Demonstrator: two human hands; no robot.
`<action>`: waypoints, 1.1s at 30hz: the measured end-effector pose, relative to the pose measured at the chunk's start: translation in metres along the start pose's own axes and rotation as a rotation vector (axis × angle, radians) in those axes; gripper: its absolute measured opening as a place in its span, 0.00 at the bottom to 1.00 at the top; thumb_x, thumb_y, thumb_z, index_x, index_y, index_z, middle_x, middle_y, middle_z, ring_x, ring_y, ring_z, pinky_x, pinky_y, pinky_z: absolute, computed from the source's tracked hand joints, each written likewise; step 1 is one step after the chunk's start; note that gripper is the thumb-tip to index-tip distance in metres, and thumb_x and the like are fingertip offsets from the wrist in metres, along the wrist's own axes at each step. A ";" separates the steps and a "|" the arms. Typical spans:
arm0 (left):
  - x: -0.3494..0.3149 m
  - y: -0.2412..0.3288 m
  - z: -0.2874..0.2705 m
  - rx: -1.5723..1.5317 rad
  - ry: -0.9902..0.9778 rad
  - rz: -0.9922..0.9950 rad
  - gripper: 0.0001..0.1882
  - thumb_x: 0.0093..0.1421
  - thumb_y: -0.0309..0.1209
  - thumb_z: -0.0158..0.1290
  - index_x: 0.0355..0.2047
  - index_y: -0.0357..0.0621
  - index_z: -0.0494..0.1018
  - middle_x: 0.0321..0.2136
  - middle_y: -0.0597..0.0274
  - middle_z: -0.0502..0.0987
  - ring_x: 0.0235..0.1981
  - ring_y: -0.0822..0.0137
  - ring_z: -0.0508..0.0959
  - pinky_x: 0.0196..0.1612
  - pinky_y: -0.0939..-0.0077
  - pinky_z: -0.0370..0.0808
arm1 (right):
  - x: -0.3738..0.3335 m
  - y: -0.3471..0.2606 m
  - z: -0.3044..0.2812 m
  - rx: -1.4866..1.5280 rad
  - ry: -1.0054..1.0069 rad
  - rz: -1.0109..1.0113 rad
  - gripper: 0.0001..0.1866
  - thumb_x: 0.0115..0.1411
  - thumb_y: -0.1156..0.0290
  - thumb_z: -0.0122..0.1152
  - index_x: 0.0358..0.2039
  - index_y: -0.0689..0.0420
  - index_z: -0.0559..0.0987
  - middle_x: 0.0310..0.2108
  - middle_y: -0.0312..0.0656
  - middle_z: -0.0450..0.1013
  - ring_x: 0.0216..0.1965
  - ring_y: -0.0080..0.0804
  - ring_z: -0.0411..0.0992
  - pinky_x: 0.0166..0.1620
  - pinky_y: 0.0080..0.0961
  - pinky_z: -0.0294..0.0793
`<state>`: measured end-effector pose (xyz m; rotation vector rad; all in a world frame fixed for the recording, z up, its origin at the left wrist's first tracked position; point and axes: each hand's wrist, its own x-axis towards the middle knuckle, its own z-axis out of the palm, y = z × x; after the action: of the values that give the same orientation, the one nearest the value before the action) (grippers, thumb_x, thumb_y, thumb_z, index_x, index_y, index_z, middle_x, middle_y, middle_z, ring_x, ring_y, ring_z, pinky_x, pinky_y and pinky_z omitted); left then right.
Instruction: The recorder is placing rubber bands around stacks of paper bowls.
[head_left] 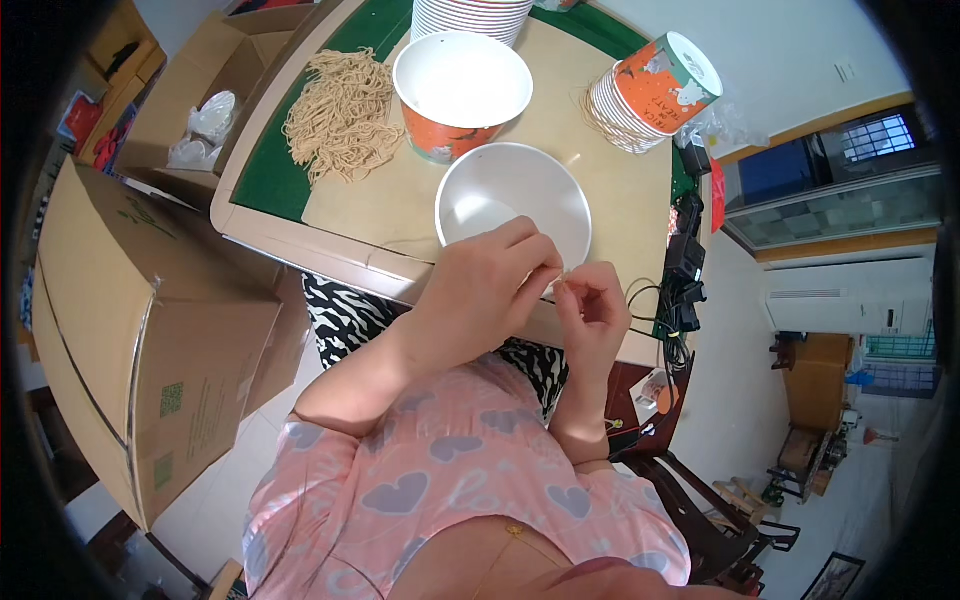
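Observation:
A white-lined paper bucket lies tilted at the table's near edge, its mouth facing up toward me. Over its near rim, my left hand pinches with thumb and forefinger. Close against it, my right hand is also closed in a pinch. Between the fingertips a small bit of light tan cord shows; most of it is hidden. A thin strand trails over the table edge to the left of my left hand. Behind stands an orange-sided paper bucket with a white inside, next to a heap of tan cords.
A tall stack of paper buckets rises at the back. Another stack, with cords hanging from it, is at the right. Black adapters and cables line the right edge. Large cardboard boxes stand left of the table.

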<state>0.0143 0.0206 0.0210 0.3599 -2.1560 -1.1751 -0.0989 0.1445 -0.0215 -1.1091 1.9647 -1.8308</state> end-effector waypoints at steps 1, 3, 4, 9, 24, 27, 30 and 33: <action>0.000 0.000 0.000 0.002 0.022 0.018 0.03 0.55 0.23 0.55 0.30 0.39 0.73 0.27 0.57 0.73 0.24 0.58 0.76 0.26 0.72 0.71 | -0.002 0.001 0.000 0.006 -0.007 0.014 0.07 0.52 0.84 0.61 0.29 0.58 0.74 0.28 0.31 0.65 0.22 0.12 0.56 0.25 0.10 0.55; 0.000 0.002 -0.001 0.004 0.046 0.035 0.03 0.54 0.22 0.55 0.30 0.39 0.73 0.26 0.58 0.73 0.23 0.60 0.76 0.25 0.73 0.71 | -0.005 0.006 -0.001 0.011 -0.016 0.027 0.07 0.52 0.84 0.61 0.29 0.58 0.74 0.28 0.31 0.65 0.22 0.13 0.56 0.26 0.11 0.55; 0.000 0.004 -0.003 -0.018 0.064 0.025 0.03 0.54 0.21 0.55 0.30 0.39 0.73 0.26 0.59 0.73 0.22 0.62 0.75 0.24 0.74 0.70 | -0.006 0.009 -0.003 0.008 -0.025 0.042 0.07 0.52 0.85 0.61 0.28 0.59 0.74 0.28 0.31 0.64 0.22 0.13 0.56 0.26 0.11 0.55; 0.001 0.002 -0.007 -0.009 0.111 0.038 0.03 0.54 0.23 0.54 0.29 0.41 0.71 0.28 0.59 0.72 0.27 0.54 0.75 0.28 0.65 0.71 | -0.010 0.015 -0.005 0.018 -0.024 0.065 0.07 0.52 0.85 0.61 0.28 0.59 0.75 0.27 0.31 0.64 0.23 0.14 0.57 0.27 0.11 0.56; 0.004 -0.002 -0.024 -0.033 0.266 0.096 0.06 0.52 0.16 0.57 0.30 0.37 0.74 0.26 0.60 0.73 0.21 0.72 0.72 0.23 0.81 0.68 | -0.008 0.023 -0.018 -0.083 -0.054 -0.039 0.06 0.51 0.84 0.62 0.28 0.61 0.77 0.26 0.34 0.67 0.23 0.16 0.60 0.26 0.12 0.57; 0.004 -0.012 -0.040 0.142 0.144 0.098 0.05 0.51 0.18 0.58 0.29 0.38 0.75 0.25 0.61 0.73 0.21 0.69 0.72 0.24 0.78 0.68 | 0.002 0.031 -0.041 -0.077 -0.083 0.082 0.05 0.52 0.83 0.61 0.29 0.60 0.77 0.25 0.33 0.69 0.25 0.14 0.65 0.27 0.11 0.61; 0.001 -0.027 -0.049 0.223 0.085 0.020 0.04 0.51 0.20 0.58 0.28 0.38 0.75 0.23 0.59 0.73 0.20 0.66 0.71 0.24 0.75 0.68 | 0.029 0.022 -0.067 -0.063 -0.076 0.260 0.02 0.56 0.79 0.60 0.29 0.57 0.76 0.20 0.27 0.69 0.23 0.13 0.65 0.28 0.10 0.62; -0.003 -0.038 -0.050 0.235 0.051 -0.089 0.05 0.51 0.21 0.58 0.29 0.38 0.76 0.23 0.59 0.73 0.21 0.66 0.72 0.25 0.74 0.68 | 0.067 0.033 -0.094 -0.181 -0.212 0.247 0.02 0.56 0.79 0.58 0.31 0.60 0.76 0.22 0.31 0.71 0.25 0.15 0.68 0.31 0.13 0.66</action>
<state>0.0469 -0.0309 0.0077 0.5877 -2.2582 -0.9494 -0.2159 0.1684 -0.0134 -1.0085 2.0656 -1.3765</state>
